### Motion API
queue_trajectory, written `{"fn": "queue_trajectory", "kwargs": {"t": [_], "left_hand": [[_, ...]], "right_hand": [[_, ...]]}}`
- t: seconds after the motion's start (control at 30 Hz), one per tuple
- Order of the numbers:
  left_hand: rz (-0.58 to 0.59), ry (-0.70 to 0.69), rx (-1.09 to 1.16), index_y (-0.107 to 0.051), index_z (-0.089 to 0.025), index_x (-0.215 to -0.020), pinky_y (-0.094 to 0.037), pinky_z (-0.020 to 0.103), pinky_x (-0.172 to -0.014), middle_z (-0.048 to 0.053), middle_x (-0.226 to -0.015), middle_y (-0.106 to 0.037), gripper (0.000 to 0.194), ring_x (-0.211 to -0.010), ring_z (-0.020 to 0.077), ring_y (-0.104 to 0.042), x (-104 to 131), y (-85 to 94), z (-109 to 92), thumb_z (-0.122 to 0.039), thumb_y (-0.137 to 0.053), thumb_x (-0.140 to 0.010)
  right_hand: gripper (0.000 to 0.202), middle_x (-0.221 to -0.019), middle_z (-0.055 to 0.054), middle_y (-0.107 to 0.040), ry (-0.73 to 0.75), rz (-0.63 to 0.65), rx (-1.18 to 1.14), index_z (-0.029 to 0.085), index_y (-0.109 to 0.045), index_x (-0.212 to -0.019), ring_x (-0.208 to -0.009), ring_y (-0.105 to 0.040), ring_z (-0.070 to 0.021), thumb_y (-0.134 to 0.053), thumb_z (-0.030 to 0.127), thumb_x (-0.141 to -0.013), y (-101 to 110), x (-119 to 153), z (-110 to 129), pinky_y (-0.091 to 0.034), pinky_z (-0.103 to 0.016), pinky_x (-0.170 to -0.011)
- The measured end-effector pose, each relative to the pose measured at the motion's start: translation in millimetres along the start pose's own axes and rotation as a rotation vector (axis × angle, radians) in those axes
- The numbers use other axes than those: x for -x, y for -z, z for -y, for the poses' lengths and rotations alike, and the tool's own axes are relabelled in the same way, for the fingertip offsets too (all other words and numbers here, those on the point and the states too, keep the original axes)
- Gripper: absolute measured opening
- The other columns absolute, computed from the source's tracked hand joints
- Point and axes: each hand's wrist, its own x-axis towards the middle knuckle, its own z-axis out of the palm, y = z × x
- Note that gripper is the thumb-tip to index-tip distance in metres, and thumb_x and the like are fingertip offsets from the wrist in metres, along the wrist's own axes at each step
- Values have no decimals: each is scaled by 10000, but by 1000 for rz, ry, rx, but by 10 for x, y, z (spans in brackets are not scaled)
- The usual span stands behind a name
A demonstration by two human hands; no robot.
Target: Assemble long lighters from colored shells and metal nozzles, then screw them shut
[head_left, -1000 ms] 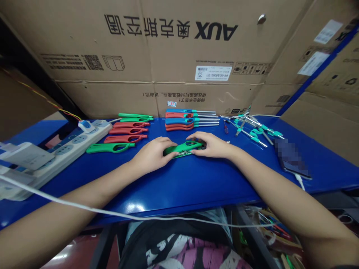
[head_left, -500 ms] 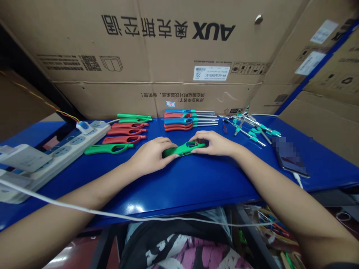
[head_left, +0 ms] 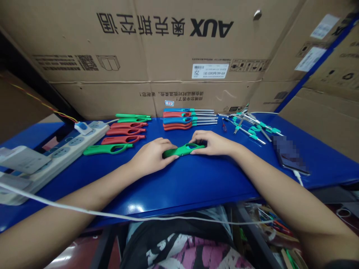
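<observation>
Upside down on the cardboard panel (head_left: 162, 52) stand the brand AUX, 奥克斯空调, and smaller lines, 师傅您辛苦了! and 请在搬运时对我温柔些,谢谢您!, while its white barcode label (head_left: 210, 71) bears an inverted 25.

Brown cardboard (head_left: 157, 48) with upside-down AUX lettering (head_left: 211, 28) and, at right, 2 white labels (head_left: 324, 26) stands behind a glossy blue table (head_left: 174, 185) over reddish floor (head_left: 84, 250).
</observation>
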Motion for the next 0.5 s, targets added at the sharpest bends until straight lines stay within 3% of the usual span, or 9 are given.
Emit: {"fn": "queue_trajectory", "kwargs": {"t": [0.23,0.5], "left_hand": [[24,30,-14,-753,-180,-1132,-551,348,-855,77,-1026,-730,312,-973,243,-680,8,-5,1,-363,-723,-881],[-18,30,-27,-744,-203,-1149,-552,362,-850,79,-1054,-733,321,-982,248,-681,10,12,-36,-413,-657,-922]], "right_hand": [[319,-1037,-71,-659,-35,1,-8,174,-718,-1025,-902,-622,-191,-765,413,-818,-20,-15,-11,-514,-352,-823],[302,-1031,-78,-665,-5,-27,-2,164,-706,-1040,-901,-618,-192,-746,384,-836,11,-2,0,-510,-351,-801]]}}
